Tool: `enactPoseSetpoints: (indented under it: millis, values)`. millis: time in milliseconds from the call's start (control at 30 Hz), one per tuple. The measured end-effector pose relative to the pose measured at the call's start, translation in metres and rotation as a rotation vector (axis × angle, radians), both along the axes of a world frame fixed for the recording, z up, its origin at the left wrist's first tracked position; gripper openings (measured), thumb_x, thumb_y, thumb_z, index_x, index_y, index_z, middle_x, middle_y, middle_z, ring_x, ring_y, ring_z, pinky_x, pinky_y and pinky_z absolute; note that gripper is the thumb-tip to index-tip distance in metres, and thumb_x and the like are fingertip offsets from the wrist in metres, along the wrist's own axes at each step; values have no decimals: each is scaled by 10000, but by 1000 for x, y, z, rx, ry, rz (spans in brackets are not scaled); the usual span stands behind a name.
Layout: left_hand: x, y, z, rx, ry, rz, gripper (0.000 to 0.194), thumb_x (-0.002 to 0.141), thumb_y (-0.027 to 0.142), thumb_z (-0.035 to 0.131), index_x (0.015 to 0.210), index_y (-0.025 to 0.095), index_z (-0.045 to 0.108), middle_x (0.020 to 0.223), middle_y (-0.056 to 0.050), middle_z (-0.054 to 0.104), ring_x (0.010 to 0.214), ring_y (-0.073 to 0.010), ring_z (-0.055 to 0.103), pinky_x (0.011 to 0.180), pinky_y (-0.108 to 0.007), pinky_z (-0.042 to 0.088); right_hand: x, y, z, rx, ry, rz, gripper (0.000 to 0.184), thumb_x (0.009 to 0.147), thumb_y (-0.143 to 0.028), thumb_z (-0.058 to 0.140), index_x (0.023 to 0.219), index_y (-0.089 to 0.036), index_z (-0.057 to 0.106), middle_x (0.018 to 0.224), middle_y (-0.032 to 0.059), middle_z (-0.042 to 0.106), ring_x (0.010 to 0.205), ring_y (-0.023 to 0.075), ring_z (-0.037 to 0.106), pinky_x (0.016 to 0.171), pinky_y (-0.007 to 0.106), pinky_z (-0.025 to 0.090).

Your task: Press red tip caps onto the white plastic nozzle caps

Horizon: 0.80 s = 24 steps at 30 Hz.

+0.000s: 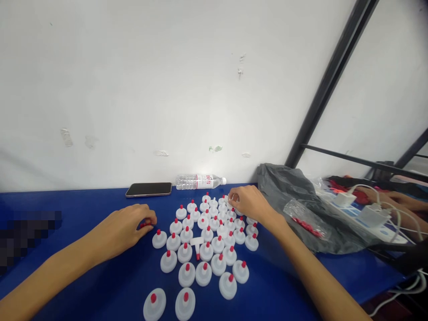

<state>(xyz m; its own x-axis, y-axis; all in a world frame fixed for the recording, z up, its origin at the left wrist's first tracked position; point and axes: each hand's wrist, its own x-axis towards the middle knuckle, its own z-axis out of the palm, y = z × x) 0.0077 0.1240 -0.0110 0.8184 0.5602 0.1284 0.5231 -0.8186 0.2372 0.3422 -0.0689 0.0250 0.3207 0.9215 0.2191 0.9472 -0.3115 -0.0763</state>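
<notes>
Our left hand (pixel 129 225) pinches small red caps (pixel 146 224); our right hand (pixel 249 202) reaches among red-tipped white lids (pixel 186 278), its grip too hidden for us to tell.

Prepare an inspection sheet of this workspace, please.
Surface: glossy blue tabletop.
Job's things: round white plastic caps, mostly red-tipped; one lies sideways.
Clutter: black-screened phone, clear plastic bottle lying sideways, grey plastic bag under a clear bag of red pieces.
Hands: left hand curled around small red pieces; right hand at the caps, grip hidden.
Cables: white cables around a white power strip.
Surroundings: white wall, black metal frame, another person's arms.
</notes>
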Motion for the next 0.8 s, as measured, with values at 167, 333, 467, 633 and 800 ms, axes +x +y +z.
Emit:
enactPoseSetpoints:
  millis: [167,333,467,633,800]
  values:
    - [0,-6,7,17,-19,15,322,932,490,519,885,296,772,987,-64,796,916,-295,724,722,-359,474,2,0,-3,75,-19,16,67,960,-237,773,912,-243,819,863,24,842,781,219,789,706,305,488]
    - [5,-26,22,-1,-75,2,504,1024,645,444,835,280,735,849,-44,759,777,-248,665,683,-342,428,-2,-2,3,235,-32,48,215,1049,-274,648,913,-225,807,800,47,822,709,231,762,697,327,474]
    - [8,-39,21,-40,10,-35,445,991,611,530,744,265,664,773,-29,722,734,-234,645,667,-332,395,-14,-1,5,326,-28,161,267,1081,-272,586,911,-218,784,779,35,803,722,223,743,927,394,512]
    - [9,-39,20,2,-13,-27,459,1032,569,453,742,255,621,735,-20,698,686,-218,611,646,-335,364,-40,-3,3,399,-14,343,264,1113,-292,571,946,-234,768,863,7,815,796,193,739,1181,471,387]
    - [16,-47,28,-103,-308,-46,503,1023,678,501,847,269,735,662,14,665,596,-183,525,578,-315,367,-76,-12,-1,508,33,555,282,1137,-409,560,1250,-223,739,1011,37,830,897,201,761,1165,463,389]
